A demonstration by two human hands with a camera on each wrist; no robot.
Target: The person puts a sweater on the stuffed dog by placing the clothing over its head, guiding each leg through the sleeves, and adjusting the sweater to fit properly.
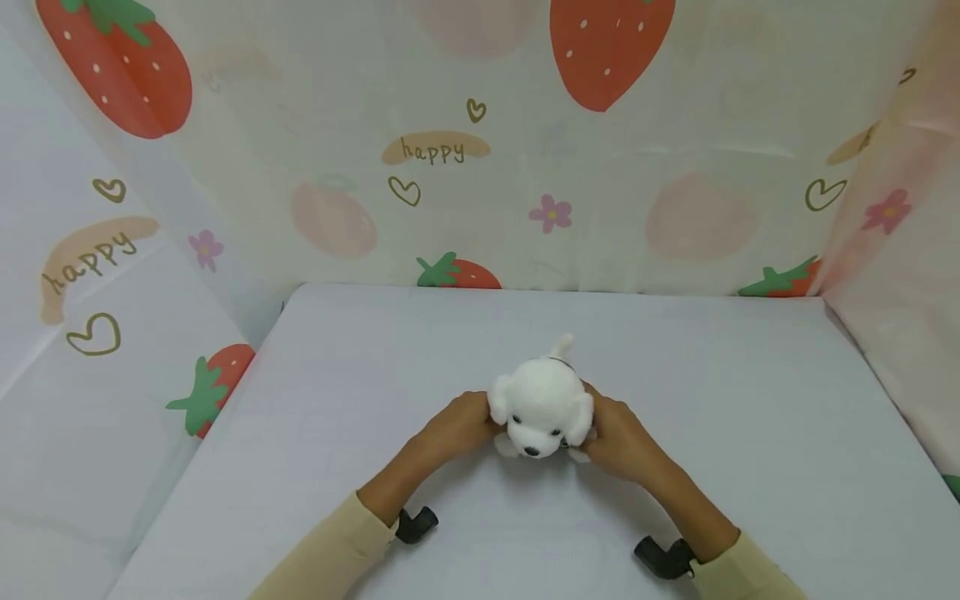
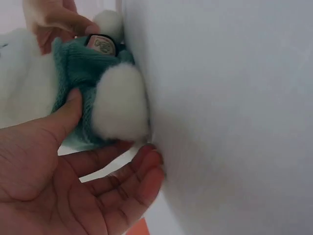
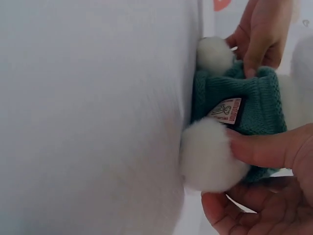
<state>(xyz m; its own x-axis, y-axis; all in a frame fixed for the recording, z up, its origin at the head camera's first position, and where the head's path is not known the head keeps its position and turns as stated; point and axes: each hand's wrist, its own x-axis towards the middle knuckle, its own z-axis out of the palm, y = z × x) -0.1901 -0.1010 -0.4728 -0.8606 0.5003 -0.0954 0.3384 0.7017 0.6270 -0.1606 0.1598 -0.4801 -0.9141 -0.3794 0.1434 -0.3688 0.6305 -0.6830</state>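
A white plush dog [image 1: 542, 398] stands on the white table, its dark nose and eyes facing me and its tail up behind. My left hand [image 1: 463, 423] holds one side of it, my right hand [image 1: 619, 437] the other. In the left wrist view the left thumb [image 2: 68, 115] presses a green knitted sweater [image 2: 73, 73] on the dog, with fingers under a fluffy paw [image 2: 120, 103]. The right wrist view shows the right thumb [image 3: 259, 147] on the sweater beside another paw [image 3: 210, 155]. A printed label [image 3: 227, 111] sits on the chest.
The white tabletop [image 1: 360, 358] reaches back to an upright sheet [image 1: 510, 108] printed with strawberries, hearts and flowers. Similar printed sheets rise on the left [image 1: 45, 250] and right [image 1: 900, 275]. A black device [image 1: 416, 525] sits at each cuff of the beige sleeves [image 1: 330, 546].
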